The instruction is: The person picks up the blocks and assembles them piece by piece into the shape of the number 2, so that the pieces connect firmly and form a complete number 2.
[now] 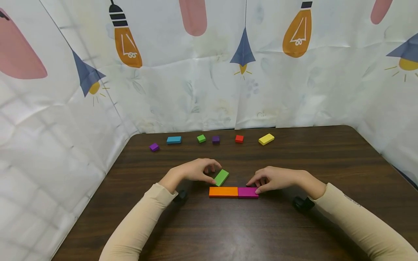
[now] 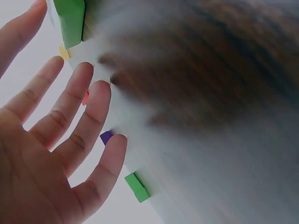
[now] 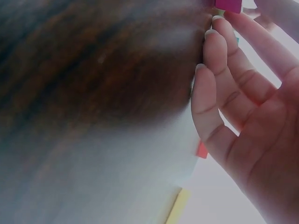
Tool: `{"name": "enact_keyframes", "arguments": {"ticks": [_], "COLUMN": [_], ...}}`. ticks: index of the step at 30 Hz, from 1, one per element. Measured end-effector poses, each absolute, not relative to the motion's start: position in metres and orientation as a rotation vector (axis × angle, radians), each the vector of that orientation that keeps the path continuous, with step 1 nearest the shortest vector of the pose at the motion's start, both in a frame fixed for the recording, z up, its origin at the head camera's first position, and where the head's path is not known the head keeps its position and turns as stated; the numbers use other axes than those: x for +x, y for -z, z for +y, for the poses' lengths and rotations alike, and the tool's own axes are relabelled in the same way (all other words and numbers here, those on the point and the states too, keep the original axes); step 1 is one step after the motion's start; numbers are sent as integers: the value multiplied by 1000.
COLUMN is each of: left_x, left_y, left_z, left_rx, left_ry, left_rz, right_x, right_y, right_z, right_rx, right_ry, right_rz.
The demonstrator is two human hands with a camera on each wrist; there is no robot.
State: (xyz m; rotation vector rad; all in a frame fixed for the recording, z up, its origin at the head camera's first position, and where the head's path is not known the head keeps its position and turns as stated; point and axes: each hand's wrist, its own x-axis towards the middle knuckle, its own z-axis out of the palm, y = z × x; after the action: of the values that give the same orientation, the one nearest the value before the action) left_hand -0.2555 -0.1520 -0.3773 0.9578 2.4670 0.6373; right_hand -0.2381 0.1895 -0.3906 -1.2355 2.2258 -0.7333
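On the dark table, an orange block (image 1: 223,192) and a magenta block (image 1: 248,193) lie end to end in a row. My right hand (image 1: 275,178) holds the magenta block, its thumb at the right end and index fingertip at the far edge; in the right wrist view, part of the magenta block (image 3: 228,5) shows beside the index fingertip. A longer green block (image 1: 221,178) lies slanted just behind the orange one. The left hand (image 1: 196,170) is spread around it, thumb tip at its near left edge, other fingers loosely bent. That green block (image 2: 71,23) appears beyond the left fingertips.
Along the far side of the table (image 1: 313,148) lie a violet block (image 1: 154,147), a blue block (image 1: 174,140), a small green block (image 1: 201,138), a dark purple block (image 1: 216,139), a red block (image 1: 239,139) and a yellow block (image 1: 266,139). A printed curtain (image 1: 215,98) hangs behind.
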Motion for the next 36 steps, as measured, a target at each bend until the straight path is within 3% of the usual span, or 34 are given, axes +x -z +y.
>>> {"name": "enact_keyframes", "arguments": {"ticks": [26,36], "left_x": [-239,-233], "left_y": [381,387], "left_z": [-174,-172], "left_rx": [887,874], "left_ry": [-1022,-1035], "left_rz": [2294,2224], "right_x": [-260,-285], "right_y": [374,379], "right_z": [200,208], "right_rx": [-1162,-943], "right_ry": [956,1075], "right_rz": [2398,2577]}}
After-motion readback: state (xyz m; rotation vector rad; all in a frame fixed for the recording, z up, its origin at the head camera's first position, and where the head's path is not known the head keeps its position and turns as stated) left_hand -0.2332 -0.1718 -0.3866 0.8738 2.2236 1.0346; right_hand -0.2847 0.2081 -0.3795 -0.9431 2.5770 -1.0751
